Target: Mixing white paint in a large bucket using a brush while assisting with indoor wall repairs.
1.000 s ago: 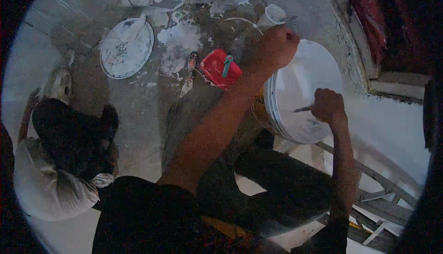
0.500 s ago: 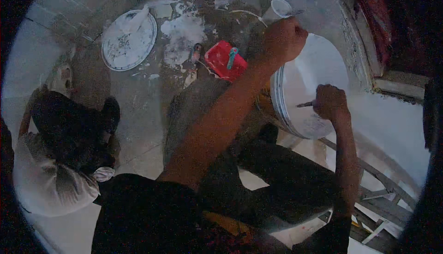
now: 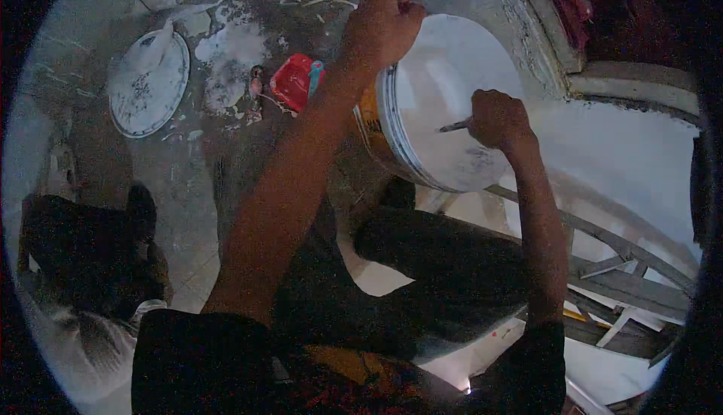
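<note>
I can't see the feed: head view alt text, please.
Left hand at the rim of a tilted bucket; right hand holding a slim tool at its white top. A red container and white disc lie on splattered floor.

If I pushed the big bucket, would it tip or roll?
The bucket might roll, since its sides look round. It could tip easily too, because it seems tilted. The left hand at its rim probably helps steady it.
</note>
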A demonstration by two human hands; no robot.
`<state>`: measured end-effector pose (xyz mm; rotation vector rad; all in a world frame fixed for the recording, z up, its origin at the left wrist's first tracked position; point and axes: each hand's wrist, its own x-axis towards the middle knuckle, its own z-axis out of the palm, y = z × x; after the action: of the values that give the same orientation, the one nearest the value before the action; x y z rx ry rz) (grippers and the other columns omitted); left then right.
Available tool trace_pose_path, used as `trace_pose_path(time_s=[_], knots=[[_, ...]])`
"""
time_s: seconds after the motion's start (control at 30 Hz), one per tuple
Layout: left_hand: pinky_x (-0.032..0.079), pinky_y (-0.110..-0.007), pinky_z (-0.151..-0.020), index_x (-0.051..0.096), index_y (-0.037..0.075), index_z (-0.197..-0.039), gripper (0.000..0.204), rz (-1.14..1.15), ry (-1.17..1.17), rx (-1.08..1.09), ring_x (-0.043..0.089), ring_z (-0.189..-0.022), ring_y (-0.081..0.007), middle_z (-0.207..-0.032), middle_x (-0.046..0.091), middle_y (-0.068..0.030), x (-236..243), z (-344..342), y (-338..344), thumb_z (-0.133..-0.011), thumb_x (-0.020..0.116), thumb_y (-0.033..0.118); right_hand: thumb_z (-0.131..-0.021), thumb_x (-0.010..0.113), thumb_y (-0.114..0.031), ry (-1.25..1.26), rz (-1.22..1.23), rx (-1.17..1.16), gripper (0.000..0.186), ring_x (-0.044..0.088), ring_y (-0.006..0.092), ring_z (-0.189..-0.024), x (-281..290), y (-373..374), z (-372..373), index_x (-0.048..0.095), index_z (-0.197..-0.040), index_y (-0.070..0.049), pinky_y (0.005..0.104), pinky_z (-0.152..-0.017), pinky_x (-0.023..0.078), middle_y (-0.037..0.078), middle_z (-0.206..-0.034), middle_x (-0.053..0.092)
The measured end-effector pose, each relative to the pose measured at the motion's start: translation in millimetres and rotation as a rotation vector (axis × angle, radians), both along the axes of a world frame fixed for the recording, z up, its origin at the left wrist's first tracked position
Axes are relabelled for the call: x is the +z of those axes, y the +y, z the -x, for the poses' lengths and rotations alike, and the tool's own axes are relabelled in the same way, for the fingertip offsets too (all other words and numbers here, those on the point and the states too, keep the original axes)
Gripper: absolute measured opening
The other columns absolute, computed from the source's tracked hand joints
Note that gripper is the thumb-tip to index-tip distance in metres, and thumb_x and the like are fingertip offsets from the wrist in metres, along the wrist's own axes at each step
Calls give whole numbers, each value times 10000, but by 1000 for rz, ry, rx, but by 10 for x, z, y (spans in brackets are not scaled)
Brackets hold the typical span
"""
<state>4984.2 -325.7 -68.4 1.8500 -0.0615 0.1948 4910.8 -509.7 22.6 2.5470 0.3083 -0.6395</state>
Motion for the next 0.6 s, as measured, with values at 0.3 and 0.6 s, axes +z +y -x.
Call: trace_pose_path(time_s=[0.3, 0.6], knots=[[425, -417, -807, 571, 53, -1066, 631, 1584, 239, -651, 567, -900, -290, -973, 611, -130, 341, -58, 289, -812, 413, 609, -745, 635, -324, 33, -147, -69, 340, 585, 336, -933, 95, -375, 16, 595, -871, -11, 447, -793, 478, 198, -942, 598], [369, -457, -836, 478, 43, -1165, 906, 1909, 143, -612, 480, -953, -293, -1045, 523, -146, 381, 25, 77, -735, 230, 800, -784, 597, -258, -24, -327, -32, 199, 599, 330, -840, 163, -401, 457, 592, -837, -66, 440, -740, 477, 153, -841, 616]])
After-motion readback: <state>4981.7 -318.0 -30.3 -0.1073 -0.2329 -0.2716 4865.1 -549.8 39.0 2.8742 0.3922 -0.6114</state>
